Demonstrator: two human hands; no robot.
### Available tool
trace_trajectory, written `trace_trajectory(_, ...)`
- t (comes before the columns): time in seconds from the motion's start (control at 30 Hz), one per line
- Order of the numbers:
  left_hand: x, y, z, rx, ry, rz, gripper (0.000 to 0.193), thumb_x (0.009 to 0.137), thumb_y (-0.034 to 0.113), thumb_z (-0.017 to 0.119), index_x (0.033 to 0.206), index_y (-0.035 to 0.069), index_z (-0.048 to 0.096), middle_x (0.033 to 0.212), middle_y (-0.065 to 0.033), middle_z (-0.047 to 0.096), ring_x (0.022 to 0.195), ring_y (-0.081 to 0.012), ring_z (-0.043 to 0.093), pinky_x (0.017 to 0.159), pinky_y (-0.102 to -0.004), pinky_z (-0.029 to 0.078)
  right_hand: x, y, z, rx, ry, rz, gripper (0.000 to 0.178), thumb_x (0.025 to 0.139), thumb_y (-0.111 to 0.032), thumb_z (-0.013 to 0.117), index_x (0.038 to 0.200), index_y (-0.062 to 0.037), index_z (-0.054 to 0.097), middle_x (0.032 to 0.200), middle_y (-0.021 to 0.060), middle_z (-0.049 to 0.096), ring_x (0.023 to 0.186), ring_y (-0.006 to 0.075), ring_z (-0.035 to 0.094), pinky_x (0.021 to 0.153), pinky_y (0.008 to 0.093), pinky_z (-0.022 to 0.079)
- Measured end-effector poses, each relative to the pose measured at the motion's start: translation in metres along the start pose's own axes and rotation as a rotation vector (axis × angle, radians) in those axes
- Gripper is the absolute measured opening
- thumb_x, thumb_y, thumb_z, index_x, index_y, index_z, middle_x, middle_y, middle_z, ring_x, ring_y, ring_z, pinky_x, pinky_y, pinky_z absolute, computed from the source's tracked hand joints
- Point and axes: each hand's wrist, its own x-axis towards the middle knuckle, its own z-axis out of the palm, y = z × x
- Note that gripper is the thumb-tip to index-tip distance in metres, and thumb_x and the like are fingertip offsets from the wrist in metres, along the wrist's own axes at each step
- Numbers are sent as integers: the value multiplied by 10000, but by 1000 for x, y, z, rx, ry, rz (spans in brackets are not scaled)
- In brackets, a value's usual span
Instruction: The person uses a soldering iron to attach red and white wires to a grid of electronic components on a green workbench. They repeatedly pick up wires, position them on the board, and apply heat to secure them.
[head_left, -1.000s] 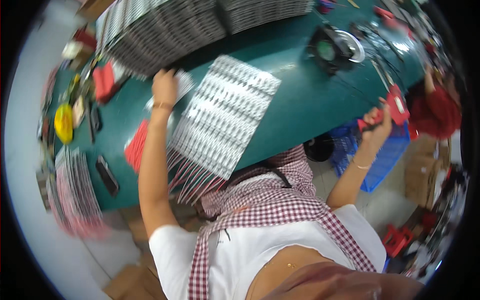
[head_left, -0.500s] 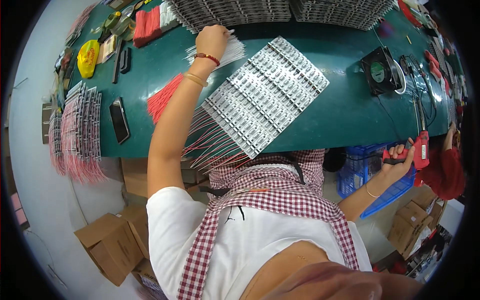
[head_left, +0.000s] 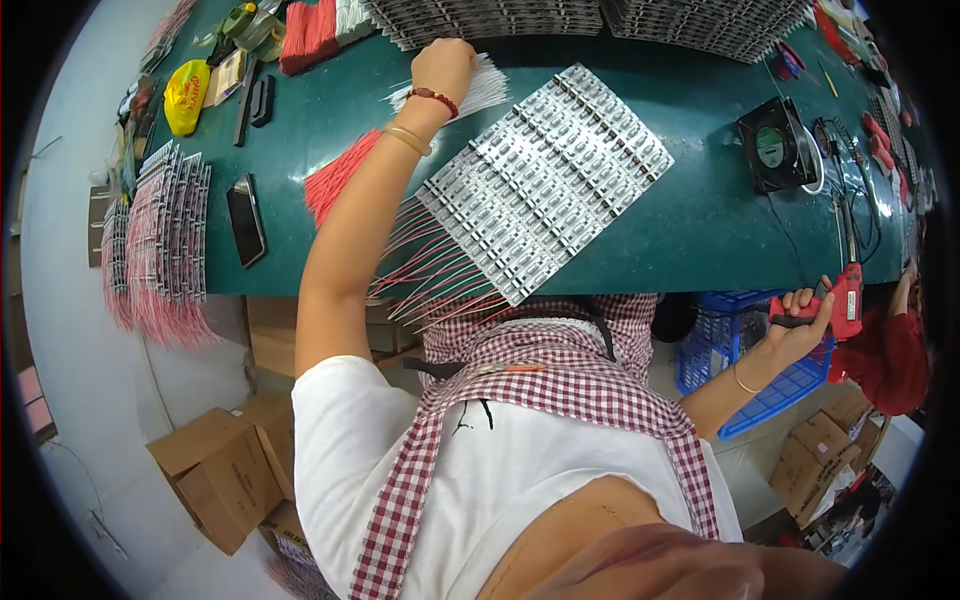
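From the head camera, we look down on a green table [head_left: 690,245], with the left hand [head_left: 444,72] stretched out over its far part. Its fingers are curled in and its back is toward us. The white wires [head_left: 488,86] lie at and beneath it, fanning out to its right and left; the fingertips are hidden, so we cannot tell whether they pinch a wire or only rest on the bundle.

Just beside that bundle, to the right of the left hand and nearer the body, we see the silvery panel [head_left: 560,180]. It lies flat and turned at a slant, made of rows of small metal pieces, with one corner close to the table's front edge. Pink and white leads [head_left: 432,262] trail from its lower left side past that edge. The red wires [head_left: 342,180] lie near the left forearm, on its outer side, nearer the body than the white ones.

Our right hand [head_left: 800,322] is well apart from the panel, off to its right and just in front of the table edge. Its fingers are wrapped around the handle of a red gun-shaped tool [head_left: 848,305], whose metal shaft points away from the body, over the table. Below this hand we see a blue crate [head_left: 770,405]; beyond it, on the table, stands a black fan [head_left: 770,146].
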Motion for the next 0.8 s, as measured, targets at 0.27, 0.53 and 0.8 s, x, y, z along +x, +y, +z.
trace_trajectory(0.27,-12,18,-55,-144,178,-44,171,835,176,577,863,55,694,777,-147,673,746,-282,665,685,-361,527,-2,-2,9,-15,8,-4,339,950,-256,490,1159,9,474,624,45,470,491,96,399,482,236,330)
trace_trajectory(0.53,-89,39,-48,-1308,566,-284,229,917,95,571,1050,-89,601,873,-120,668,791,-170,649,752,-259,519,-1,0,14,1,-69,7,342,958,-249,464,1173,17,465,626,45,459,489,93,388,484,239,320)
trace_trajectory(0.8,-101,28,-41,-1339,539,-271,247,916,95,570,1084,-85,597,867,-111,669,796,-173,653,750,-264,520,-8,-1,31,18,-146,24,349,959,-235,453,1187,30,447,620,55,438,494,106,383,483,239,315)
